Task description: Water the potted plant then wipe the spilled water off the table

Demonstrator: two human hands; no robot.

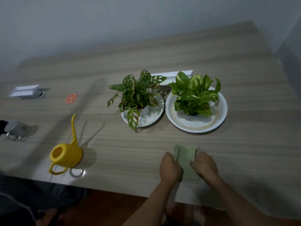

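Green cloth lower centre-right of frame, long axis running away from person. Left hand and right hand both pinched on its side edges. Watering can parked well left.
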